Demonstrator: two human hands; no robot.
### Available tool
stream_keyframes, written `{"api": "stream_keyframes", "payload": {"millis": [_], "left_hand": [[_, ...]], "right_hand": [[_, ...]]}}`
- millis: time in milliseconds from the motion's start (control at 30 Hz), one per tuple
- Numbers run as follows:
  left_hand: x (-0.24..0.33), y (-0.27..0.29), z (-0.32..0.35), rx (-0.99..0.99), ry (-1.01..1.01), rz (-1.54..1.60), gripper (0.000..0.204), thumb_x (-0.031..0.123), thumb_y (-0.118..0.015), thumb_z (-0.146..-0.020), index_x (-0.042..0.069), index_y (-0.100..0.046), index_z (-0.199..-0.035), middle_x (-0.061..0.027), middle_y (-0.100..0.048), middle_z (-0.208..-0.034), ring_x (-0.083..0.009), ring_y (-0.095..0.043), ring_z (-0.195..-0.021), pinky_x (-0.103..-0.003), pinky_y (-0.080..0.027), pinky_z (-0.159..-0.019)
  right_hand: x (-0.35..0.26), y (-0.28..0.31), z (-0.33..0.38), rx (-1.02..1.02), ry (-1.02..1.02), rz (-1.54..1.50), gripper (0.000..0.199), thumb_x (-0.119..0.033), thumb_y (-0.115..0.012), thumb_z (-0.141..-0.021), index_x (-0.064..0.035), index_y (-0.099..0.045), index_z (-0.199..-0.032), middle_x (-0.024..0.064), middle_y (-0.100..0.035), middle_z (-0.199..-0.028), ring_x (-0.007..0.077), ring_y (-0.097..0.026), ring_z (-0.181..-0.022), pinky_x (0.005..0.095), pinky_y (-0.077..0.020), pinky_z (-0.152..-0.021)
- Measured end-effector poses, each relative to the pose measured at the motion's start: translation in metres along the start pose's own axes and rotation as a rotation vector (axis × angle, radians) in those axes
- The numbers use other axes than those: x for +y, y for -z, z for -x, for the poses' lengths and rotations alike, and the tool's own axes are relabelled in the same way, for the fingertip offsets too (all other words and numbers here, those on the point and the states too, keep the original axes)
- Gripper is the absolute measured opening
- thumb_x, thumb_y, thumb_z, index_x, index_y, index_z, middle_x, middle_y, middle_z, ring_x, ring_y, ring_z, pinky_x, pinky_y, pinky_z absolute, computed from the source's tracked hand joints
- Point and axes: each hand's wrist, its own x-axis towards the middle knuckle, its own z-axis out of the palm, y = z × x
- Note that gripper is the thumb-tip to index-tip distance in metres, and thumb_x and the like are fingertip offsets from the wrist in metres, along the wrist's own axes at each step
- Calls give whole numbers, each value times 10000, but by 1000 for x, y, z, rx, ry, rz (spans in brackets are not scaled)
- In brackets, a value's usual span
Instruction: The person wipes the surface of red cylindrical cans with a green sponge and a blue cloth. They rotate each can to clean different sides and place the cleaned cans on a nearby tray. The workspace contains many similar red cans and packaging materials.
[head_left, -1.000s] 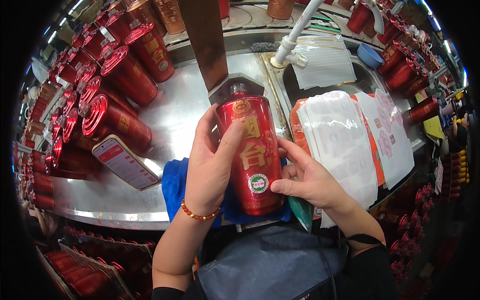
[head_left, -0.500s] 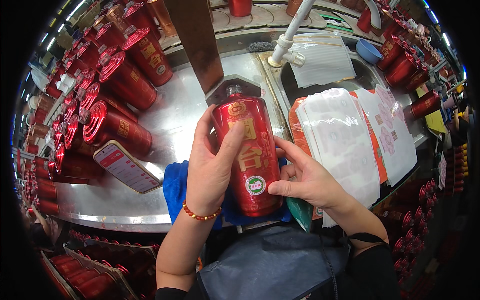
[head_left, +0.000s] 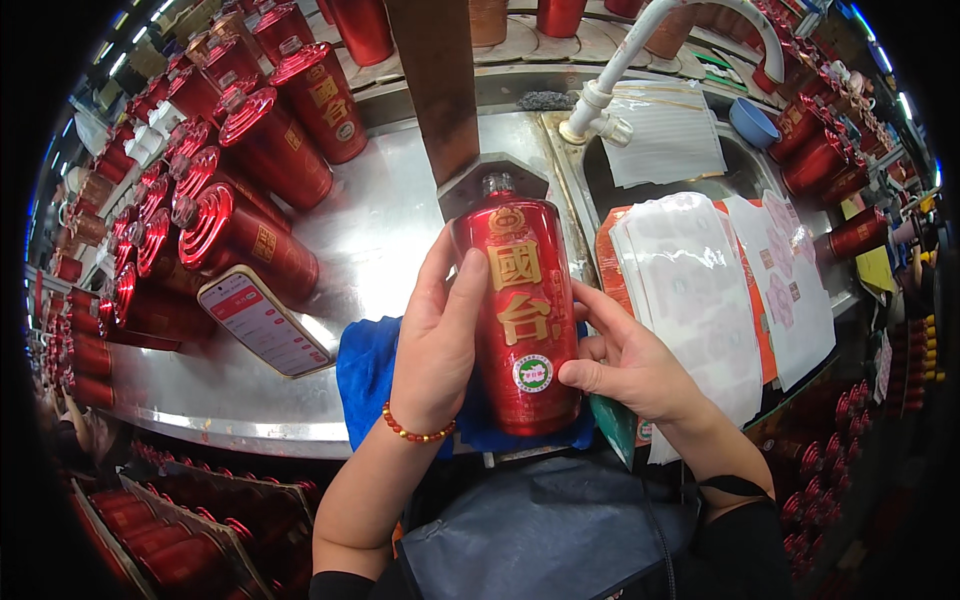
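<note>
A red glossy bottle (head_left: 545,345) with gold lettering and a clear neck leans back towards the foot of a brown post, its front facing me. My left hand (head_left: 440,330) grips its left side, the thumb lying along the front edge. On the right side my right hand (head_left: 635,360) holds it lower down, with the thumb tip beside a round green-and-white sticker (head_left: 533,374) on the bottle. A blue cloth (head_left: 365,378) is bunched beneath the bottle. By my right wrist a green pointed thing (head_left: 614,428) shows in part.
At left, several red bottles (head_left: 275,145) stand on the metal worktop (head_left: 370,225), with a phone (head_left: 265,322) propped before them. Sticker sheets (head_left: 685,300) lie at right by a sink with a white tap (head_left: 590,110) and blue bowl (head_left: 753,123). The post (head_left: 440,90) rises ahead.
The whole view has shifted slightly, so things sit farther right. My left thumb has moved off the upper gold lettering to the bottle's left edge. Both hands keep hold of the bottle.
</note>
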Motion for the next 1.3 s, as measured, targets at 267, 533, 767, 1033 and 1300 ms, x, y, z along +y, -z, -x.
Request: {"api": "stream_keyframes", "payload": {"millis": [267, 533, 767, 1033, 1300], "left_hand": [[1, 5, 14, -37, -36, -143, 559, 242, -451, -1126, -12, -302, -1601, -133, -490, -1528, -199, -504, -1377, -360, -387, -1168], [-15, 28, 49, -108, -54, -535, 983, 200, -769, -903, -34, -162, -1640, -199, -397, -1542, -284, -387, -1447, -414, -296, -1211], [-17, 23, 49, -86, -79, -519, 1000, 185, -793, -880, -24, -177, -1640, -194, -398, -1537, -275, -422, -1422, -403, -332, -1188], [-22, 21, 50, -58, -88, -547, 1011, 230, -797, -884, -16, -175, -1642, -194, -421, -1493, -276, -452, -1368, -393, -347, -1167], [-29, 30, 50, -95, -142, -618, 1097, 343, -833, -857, -42, -164, -1635, -209, -404, -1539, -298, -436, -1351, -417, -307, -1182]], "right_hand": [[5, 13, 0, 59, 104, 8, 705, -239, -695, -1025, -17, -345, -1594, 127, -572, -1377, 38, -593, -842, 189, -507, -778], [0, 29, 13, 271, 233, -203, 397, -162, -549, -1081, 24, -530, -1432, 90, -661, -1228, 122, -635, -1101, 263, -513, -980], [-12, -2, 28, 188, 149, -158, 429, 6, -728, -933, 10, -567, -1330, 83, -655, -1213, 137, -628, -1137, 290, -513, -999], [-3, 8, 26, 243, 238, -44, 344, -10, -757, -920, -2, -599, -1226, 65, -693, -1097, 125, -670, -991, 280, -554, -898], [-14, 10, 33, 194, 212, 190, 290, 2, -756, -891, 24, -630, -1152, 86, -709, -1042, 118, -680, -931, 270, -567, -841]]}}
